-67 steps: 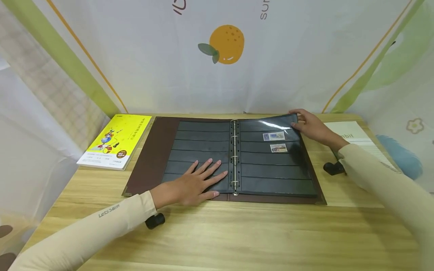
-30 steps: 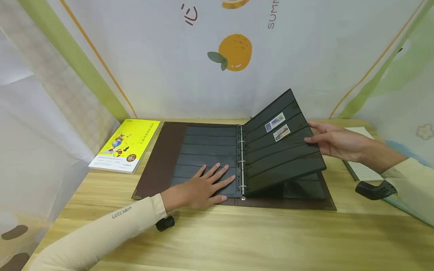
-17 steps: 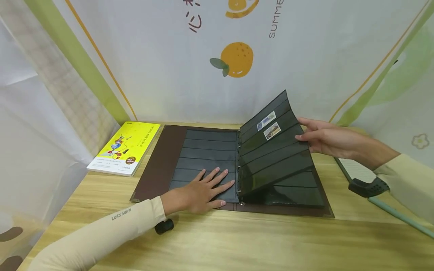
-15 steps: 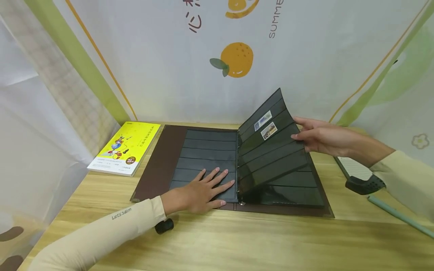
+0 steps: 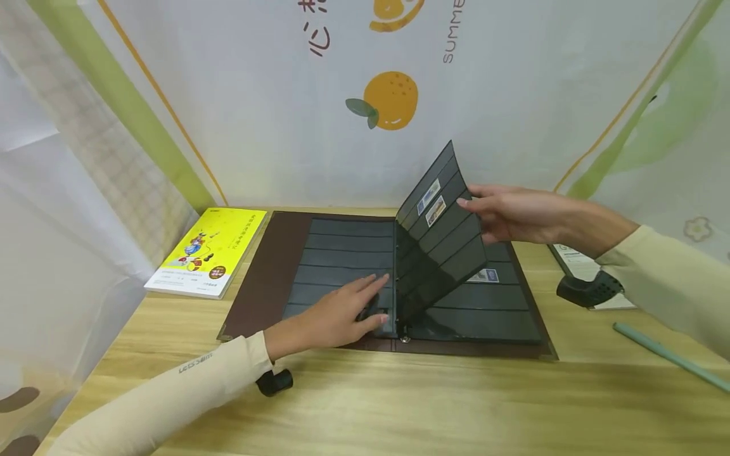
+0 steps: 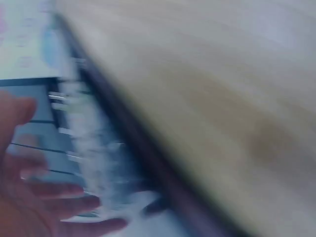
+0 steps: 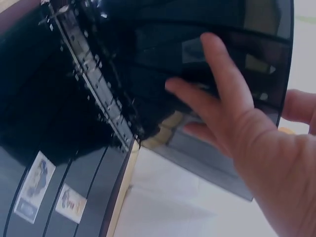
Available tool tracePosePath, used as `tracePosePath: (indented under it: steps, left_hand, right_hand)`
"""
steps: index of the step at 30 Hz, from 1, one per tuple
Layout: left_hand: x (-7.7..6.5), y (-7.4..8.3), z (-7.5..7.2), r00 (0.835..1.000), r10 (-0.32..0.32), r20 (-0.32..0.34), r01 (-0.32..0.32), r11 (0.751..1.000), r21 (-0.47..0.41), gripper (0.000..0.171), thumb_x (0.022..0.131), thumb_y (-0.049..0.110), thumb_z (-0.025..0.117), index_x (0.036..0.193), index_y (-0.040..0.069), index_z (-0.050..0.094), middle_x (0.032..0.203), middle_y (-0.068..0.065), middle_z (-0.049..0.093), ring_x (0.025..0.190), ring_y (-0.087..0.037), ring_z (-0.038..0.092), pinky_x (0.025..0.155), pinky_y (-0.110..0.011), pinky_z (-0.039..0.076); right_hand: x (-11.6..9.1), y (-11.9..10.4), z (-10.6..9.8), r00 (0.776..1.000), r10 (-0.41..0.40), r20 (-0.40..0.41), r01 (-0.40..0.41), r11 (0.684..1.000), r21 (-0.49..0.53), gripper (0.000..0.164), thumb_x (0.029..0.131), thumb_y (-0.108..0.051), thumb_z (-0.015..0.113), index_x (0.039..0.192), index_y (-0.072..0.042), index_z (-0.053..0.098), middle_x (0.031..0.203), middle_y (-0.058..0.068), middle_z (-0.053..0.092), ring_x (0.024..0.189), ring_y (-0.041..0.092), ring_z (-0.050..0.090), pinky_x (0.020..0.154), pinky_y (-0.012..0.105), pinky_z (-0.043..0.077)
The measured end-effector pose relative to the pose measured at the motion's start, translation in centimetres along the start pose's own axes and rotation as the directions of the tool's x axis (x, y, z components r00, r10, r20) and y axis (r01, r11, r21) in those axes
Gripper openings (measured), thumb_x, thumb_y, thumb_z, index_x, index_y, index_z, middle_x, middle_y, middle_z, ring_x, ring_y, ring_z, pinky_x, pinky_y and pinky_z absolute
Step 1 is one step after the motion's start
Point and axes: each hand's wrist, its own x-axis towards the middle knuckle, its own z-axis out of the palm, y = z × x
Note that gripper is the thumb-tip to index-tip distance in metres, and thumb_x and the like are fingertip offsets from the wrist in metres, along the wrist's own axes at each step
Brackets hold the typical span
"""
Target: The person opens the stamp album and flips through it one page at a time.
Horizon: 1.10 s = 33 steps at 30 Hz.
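Note:
A brown ring-binder stamp album (image 5: 256, 278) lies open on the table, its black pages divided into strip pockets. My right hand (image 5: 513, 212) pinches the outer edge of a raised page (image 5: 441, 250), thumb on the near face and fingers behind. Two stamps (image 5: 436, 211) show on that page. Under it, another stamp (image 5: 485, 276) is partly visible on the lower right page (image 5: 485, 316). My left hand (image 5: 331, 313), fingers extended, is over the left page (image 5: 336, 247) beside the metal rings (image 7: 96, 79); whether it touches is unclear. The left wrist view is blurred.
A yellow-covered book (image 5: 211, 247) lies left of the album. To the right are a partly hidden pale notepad (image 5: 578, 263) and a green stick-like item (image 5: 667, 354). A printed curtain (image 5: 285, 126) hangs behind the wooden table (image 5: 371, 405).
My right hand has lifted the page and swung it leftward, uncovering a stamp on the page below. My left hand, earlier spread flat on the left page, has shifted and drawn its fingers together.

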Motion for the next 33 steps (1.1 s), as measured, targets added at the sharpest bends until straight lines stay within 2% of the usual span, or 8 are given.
tracePosePath:
  steps: [2,5,8,16,23,29,31,33]
  left_hand:
    - [0.5,2.1,-1.6,0.996,-0.080,-0.049,0.067,0.970,-0.234,0.068,0.105,0.046,0.051,0.162,0.020,0.025,0.162,-0.014,0.038,0.137,-0.035,0.054,0.112,-0.053,0.044]
    - [1.9,5.9,-4.7,0.974,-0.227,-0.024,0.179,0.823,-0.540,0.066,0.105,0.050,0.048,0.162,0.026,0.024,0.160,-0.008,0.041,0.129,-0.032,0.059,0.104,-0.050,0.051]
    - [3.6,9.0,-7.3,0.962,-0.272,0.009,0.213,0.734,-0.645,0.070,0.104,0.055,0.045,0.163,0.027,0.020,0.161,-0.006,0.039,0.138,-0.029,0.052,0.100,-0.050,0.054]
    - [5.2,11.3,-9.0,0.958,-0.280,0.057,0.258,0.765,-0.589,0.077,0.103,0.050,0.047,0.165,0.023,0.008,0.165,-0.003,0.034,0.142,-0.024,0.048,0.110,-0.047,0.046]
    - [4.8,10.5,-9.2,0.953,-0.300,0.052,0.249,0.673,-0.697,0.068,0.102,0.029,0.044,0.164,0.023,0.017,0.163,-0.004,0.035,0.132,-0.024,0.053,0.090,-0.045,0.055]
    - [4.2,10.0,-9.9,0.946,-0.322,0.030,0.238,0.629,-0.740,0.065,0.104,0.021,0.040,0.164,0.022,0.016,0.165,-0.006,0.030,0.146,-0.026,0.040,0.086,-0.050,0.059]
    - [3.9,9.6,-10.2,0.942,-0.335,0.027,0.243,0.624,-0.743,0.064,0.104,0.018,0.038,0.164,0.022,0.016,0.167,-0.006,0.027,0.147,-0.027,0.037,0.091,-0.051,0.056]
    - [3.4,8.9,-10.4,0.940,-0.340,0.020,0.238,0.614,-0.752,0.062,0.105,0.014,0.035,0.164,0.021,0.016,0.167,-0.005,0.026,0.149,-0.027,0.036,0.099,-0.053,0.052]
  right_hand:
    - [0.3,-0.3,0.4,1.000,-0.011,0.003,0.011,1.000,0.014,0.093,0.108,-0.041,0.043,0.153,-0.022,-0.036,0.165,0.007,-0.031,0.156,0.035,-0.015,0.123,0.059,0.015]
    - [0.5,-0.9,1.0,0.999,-0.035,0.004,0.035,0.999,0.037,0.091,0.109,-0.042,0.041,0.154,-0.021,-0.035,0.168,0.009,-0.023,0.157,0.036,-0.008,0.122,0.057,0.022]
    - [0.6,-1.4,1.6,0.999,-0.051,0.015,0.049,0.997,0.065,0.089,0.108,-0.044,0.039,0.155,-0.020,-0.033,0.170,0.012,-0.016,0.158,0.037,-0.001,0.119,0.053,0.030]
    - [1.8,-2.5,4.4,0.997,-0.058,0.043,0.052,0.990,0.131,0.085,0.109,-0.044,0.034,0.157,-0.014,-0.030,0.170,0.015,-0.013,0.158,0.032,0.010,0.113,0.046,0.044]
    - [2.2,-2.0,4.9,0.993,-0.091,0.072,0.080,0.986,0.149,0.081,0.108,-0.050,0.032,0.161,-0.020,-0.021,0.171,0.017,-0.005,0.156,0.039,0.016,0.110,0.046,0.047]
    - [2.1,0.7,3.8,0.978,-0.198,0.063,0.204,0.972,-0.114,0.068,0.108,-0.055,0.020,0.163,-0.030,-0.012,0.172,0.011,-0.001,0.157,0.039,0.015,0.117,0.059,0.035]
    - [2.0,2.5,3.7,0.967,-0.253,0.042,0.254,0.925,-0.282,0.064,0.109,-0.052,0.019,0.163,-0.031,-0.008,0.172,0.011,0.000,0.156,0.041,0.015,0.117,0.063,0.031]
    - [1.8,4.6,3.7,0.954,-0.298,0.017,0.270,0.838,-0.474,0.061,0.110,-0.048,0.023,0.163,-0.034,-0.004,0.172,0.007,0.000,0.157,0.038,0.012,0.119,0.066,0.026]
